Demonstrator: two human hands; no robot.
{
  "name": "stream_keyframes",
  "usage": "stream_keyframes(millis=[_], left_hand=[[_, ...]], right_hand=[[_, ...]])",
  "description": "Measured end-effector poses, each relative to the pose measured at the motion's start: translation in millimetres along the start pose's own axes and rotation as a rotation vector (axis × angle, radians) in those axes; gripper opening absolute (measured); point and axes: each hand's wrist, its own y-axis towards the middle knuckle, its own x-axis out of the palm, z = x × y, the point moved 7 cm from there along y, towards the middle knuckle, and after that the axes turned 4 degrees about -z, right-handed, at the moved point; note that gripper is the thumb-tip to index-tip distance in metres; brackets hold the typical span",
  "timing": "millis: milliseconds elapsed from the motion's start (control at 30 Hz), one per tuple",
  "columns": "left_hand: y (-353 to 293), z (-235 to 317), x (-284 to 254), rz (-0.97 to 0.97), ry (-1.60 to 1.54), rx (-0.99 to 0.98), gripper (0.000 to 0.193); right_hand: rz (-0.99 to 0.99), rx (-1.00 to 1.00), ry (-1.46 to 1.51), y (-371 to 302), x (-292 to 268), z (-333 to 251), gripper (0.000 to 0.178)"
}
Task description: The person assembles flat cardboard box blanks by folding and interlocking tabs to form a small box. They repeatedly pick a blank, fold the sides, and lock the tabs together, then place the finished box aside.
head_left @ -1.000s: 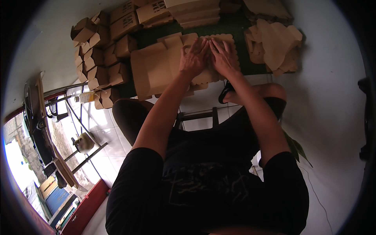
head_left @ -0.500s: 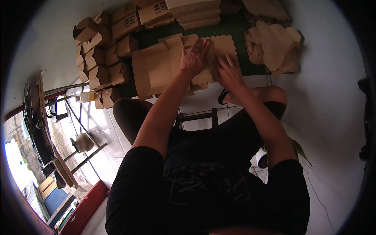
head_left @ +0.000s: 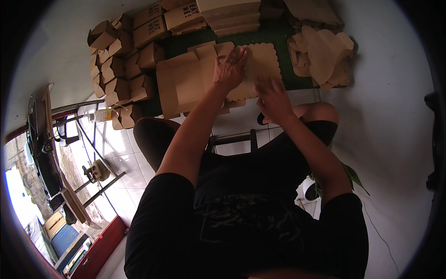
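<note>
An unfolded brown cardboard box blank (head_left: 179, 81) with a scalloped lid flap (head_left: 262, 58) lies on the table in front of me. My left hand (head_left: 231, 69) rests flat on the blank, next to the scalloped flap, with its fingers stretched out. My right hand (head_left: 273, 98) is at the near edge of that flap. Its fingers point forward, partly smeared by motion, and I see nothing held in them. Whether its fingertips touch the cardboard, I cannot tell.
Several folded brown boxes (head_left: 118, 69) are stacked at the left. Nested cardboard trays (head_left: 230, 16) stand at the back. Loose cut cardboard pieces (head_left: 327, 56) lie at the right. Green matting (head_left: 186, 39) covers the table. A bottle (head_left: 103, 115) stands near its left edge.
My right hand has moved back toward me, from the middle of the scalloped flap to its near edge. My left hand has stayed in place on the cardboard.
</note>
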Motion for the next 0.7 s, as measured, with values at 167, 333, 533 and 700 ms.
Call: stream_keyframes(millis=[167,333,533,700], left_hand=[[0,0,-3,0.031,-0.004,0.014,0.065],[-1,0,-4,-0.032,0.095,-0.006,0.067],[-2,-1,-10,0.039,-0.038,0.002,0.071],[-5,-5,-11,0.043,-0.062,0.007,0.071]], right_hand=[[0.057,-0.021,0.012,-5,2,-4,0.045],[0.022,0.142,0.374,19,9,19,0.039],[0.289,0.210,0.288,81,6,46,0.050],[0.040,0.230,0.021,106,20,49,0.061]])
